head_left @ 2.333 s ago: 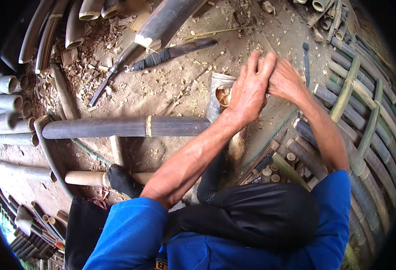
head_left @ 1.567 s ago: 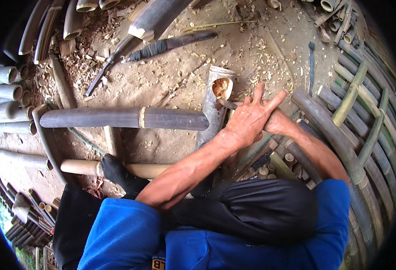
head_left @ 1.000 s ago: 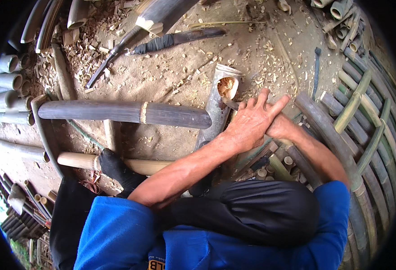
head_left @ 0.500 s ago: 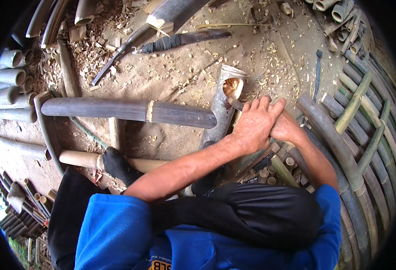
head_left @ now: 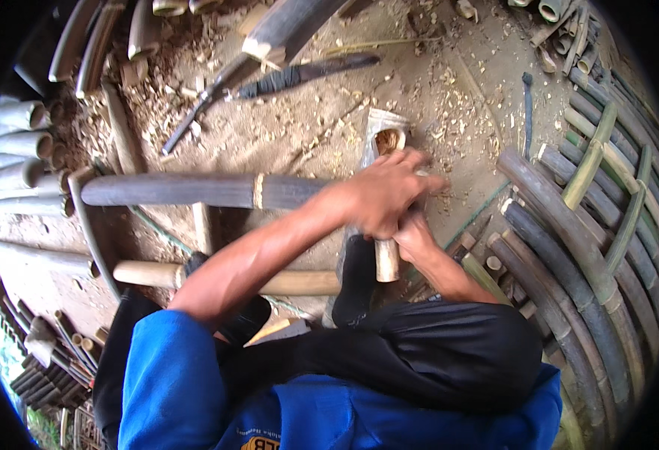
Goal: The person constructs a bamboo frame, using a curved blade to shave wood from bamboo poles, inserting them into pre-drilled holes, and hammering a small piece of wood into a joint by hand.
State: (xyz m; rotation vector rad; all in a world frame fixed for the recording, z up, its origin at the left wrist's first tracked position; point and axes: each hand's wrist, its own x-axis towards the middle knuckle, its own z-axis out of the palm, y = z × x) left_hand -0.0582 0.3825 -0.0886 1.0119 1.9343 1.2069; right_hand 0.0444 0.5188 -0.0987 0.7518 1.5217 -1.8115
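A grey bamboo tube [head_left: 378, 117] lies on the ground in front of me, with a pale oval opening cut into its upper side near the far end. My left hand [head_left: 386, 193] is over the tube just below this opening, its fingers smeared by motion. Under and to the right of it, my right hand [head_left: 417, 236] is closed around a carving tool with a pale round handle [head_left: 386, 262]. The handle's butt points back toward me; both hands hide the tool's working end. My black-covered foot [head_left: 356, 281] is against the near part of the tube.
A long dark bamboo pole [head_left: 202, 190] runs crosswise on the left, under my left forearm. Beyond lies a knife with a black-wrapped grip [head_left: 277, 79], among shavings. Curved bamboo slats [head_left: 569, 247] crowd the right side, and bamboo tubes [head_left: 18, 142] are stacked at far left.
Both hands have moved back and to the left, bringing the tool's pale handle into sight. My left hand now lies across the tube, and the view has shifted slightly.
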